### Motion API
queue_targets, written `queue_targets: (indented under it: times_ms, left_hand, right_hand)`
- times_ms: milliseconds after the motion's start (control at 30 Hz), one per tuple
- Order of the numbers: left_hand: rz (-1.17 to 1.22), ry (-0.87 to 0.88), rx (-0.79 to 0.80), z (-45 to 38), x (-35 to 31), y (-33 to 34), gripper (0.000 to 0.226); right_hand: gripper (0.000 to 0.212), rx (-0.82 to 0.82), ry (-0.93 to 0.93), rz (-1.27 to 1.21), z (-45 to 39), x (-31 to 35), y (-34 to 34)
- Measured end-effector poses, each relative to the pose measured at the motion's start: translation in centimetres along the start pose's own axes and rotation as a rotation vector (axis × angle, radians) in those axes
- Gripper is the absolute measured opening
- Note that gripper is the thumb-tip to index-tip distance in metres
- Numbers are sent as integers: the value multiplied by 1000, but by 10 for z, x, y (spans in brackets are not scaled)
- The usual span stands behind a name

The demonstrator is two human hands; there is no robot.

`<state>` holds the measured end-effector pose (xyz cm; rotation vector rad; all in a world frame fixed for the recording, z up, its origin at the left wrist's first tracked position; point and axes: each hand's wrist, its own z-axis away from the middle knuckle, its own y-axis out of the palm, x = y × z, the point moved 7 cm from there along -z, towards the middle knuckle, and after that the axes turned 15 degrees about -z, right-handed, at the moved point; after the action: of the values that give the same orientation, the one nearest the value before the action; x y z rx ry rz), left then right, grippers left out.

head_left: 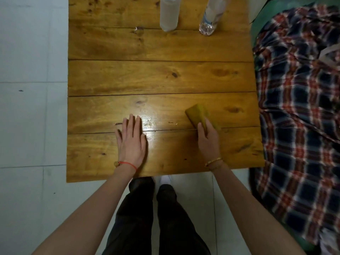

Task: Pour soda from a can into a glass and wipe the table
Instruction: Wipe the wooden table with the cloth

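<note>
Table (161,76) — left hand (131,138) flat, fingers straight; right hand (207,137) grips cloth (197,113) near its front edge.

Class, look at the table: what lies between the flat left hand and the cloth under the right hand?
In the head view, only bare wood of the table with a shiny wet patch lies between left hand and cloth.

1. Table (161,76): honey-brown planks, dark knots.
2. Cloth (197,114): mustard yellow.
3. Paper roll (169,13): white.
4. Bottle (211,17): clear, pale blue label.
5. Blanket (298,107): plaid of navy, red, white.
6. Floor (31,107): pale grey tiles.
7. Trousers (147,218): black.
8. Left wrist cord (128,164): red.
9. Right bangle (213,161): gold.
</note>
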<state>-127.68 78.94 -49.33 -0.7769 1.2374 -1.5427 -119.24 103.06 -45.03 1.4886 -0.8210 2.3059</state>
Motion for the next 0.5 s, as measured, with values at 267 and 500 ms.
queue_targets:
  times_ms: [267, 500]
  left_hand:
    - [-13, 24, -30, -2, 0, 4, 57]
    - [-76, 51, -68, -15, 2, 22, 60]
  right_hand:
    - [57, 44, 46, -7, 36, -46, 53]
    - [56, 146, -237, 556, 33, -42, 61]
